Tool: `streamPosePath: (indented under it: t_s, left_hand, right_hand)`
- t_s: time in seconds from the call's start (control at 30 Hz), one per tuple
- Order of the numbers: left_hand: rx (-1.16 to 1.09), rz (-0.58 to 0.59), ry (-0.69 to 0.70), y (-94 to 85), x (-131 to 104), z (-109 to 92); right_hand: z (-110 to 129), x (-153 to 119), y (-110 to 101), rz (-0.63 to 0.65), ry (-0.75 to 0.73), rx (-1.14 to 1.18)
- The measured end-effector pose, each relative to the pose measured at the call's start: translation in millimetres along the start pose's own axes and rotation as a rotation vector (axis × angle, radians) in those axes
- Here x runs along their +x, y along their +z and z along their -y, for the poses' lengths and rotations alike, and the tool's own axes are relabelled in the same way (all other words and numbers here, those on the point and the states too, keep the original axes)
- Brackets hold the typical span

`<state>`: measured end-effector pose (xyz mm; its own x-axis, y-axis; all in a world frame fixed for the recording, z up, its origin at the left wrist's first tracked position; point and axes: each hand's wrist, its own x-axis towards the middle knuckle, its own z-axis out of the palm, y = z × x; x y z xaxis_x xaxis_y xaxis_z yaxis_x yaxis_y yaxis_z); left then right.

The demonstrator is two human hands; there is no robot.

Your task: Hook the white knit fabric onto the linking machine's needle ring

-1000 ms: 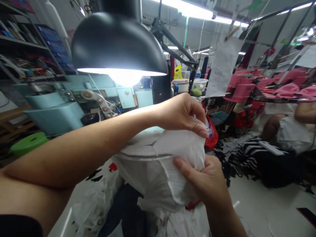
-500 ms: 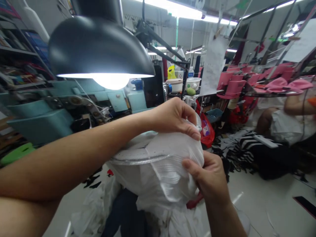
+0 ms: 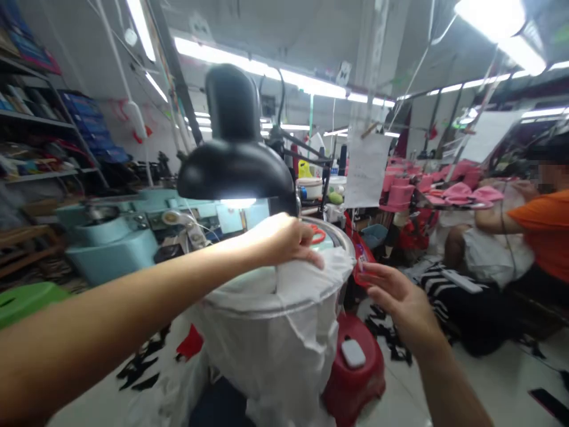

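Observation:
White knitted fabric (image 3: pixel 271 350) hangs over a round metal ring (image 3: pixel 287 311) with fine teeth along its front edge. My left hand (image 3: pixel 287 240) reaches across the top of the ring. Its fingers are curled, with the thumb on the bunched fabric near the right side. My right hand (image 3: pixel 400 302) is off the ring's right edge, fingers apart, its fingertips close to the cloth's edge. Whether a thread lies at those fingertips is too blurred to tell. Orange-handled scissors (image 3: pixel 317 233) lie inside the ring, just behind my left hand.
A black lamp (image 3: pixel 235 169) hangs over the ring's far side. Below right stands a red stool (image 3: pixel 355 370) with a white object on it. A green stool (image 3: pixel 33 302) is at left. A person in an orange top (image 3: pixel 544 228) sits at right near pink pieces (image 3: pixel 466 194).
My right hand has let go of the fabric and moved right, its fingers spreading. My left hand has stayed on the cloth. The view has tilted up, showing the scissors and red stool.

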<state>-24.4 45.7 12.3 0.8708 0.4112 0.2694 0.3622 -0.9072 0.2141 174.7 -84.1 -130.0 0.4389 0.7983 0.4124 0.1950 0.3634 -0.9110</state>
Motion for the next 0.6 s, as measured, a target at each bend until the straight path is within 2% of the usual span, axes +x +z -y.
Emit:
streamPosePath:
  t_s: [0.03, 0.07, 0.1, 0.13, 0.23, 0.3, 0.37, 0.5, 0.6]
  left_hand:
    - [-0.023, 0.080, -0.041, -3.6, -13.2, -2.6]
    - [-0.046, 0.143, -0.064, -5.0, -25.3, -6.3]
    - [-0.054, 0.141, -0.082, -4.3, -35.2, -10.5]
    - [-0.048, 0.102, -0.090, -2.0, -42.4, -14.7]
    - [0.058, -0.081, -0.119, 7.0, -46.5, -22.7]
    - [0.114, -0.103, -0.148, 9.1, -39.2, -22.1]
    - [0.112, -0.075, -0.155, 6.5, -30.2, -18.5]
    - [0.037, 0.009, -0.137, -4.9, -20.5, -15.4]
    - [-0.027, 0.082, -0.172, -9.3, -23.6, -19.0]
  right_hand:
    - [12.5, 10.7, -4.6, -0.044, -0.091, -0.166]
    - [27.0, 23.5, -3.5, -0.002, -0.205, -0.399]
    - [42.5, 37.9, 3.3, 0.124, -0.326, -0.682]
    - [57.7, 53.3, 15.0, 0.217, -0.370, -0.784]
    - [90.8, 97.8, 62.1, 0.450, -0.366, -0.993]
    - [99.0, 118.7, 88.0, 0.605, -0.300, -1.140]
    - [101.0, 130.1, 103.7, 0.732, -0.230, -1.276]
    - [111.2, 137.3, 111.2, 0.848, -0.155, -1.441]
    - [128.6, 135.7, 88.7, 0.803, -0.175, -1.472]
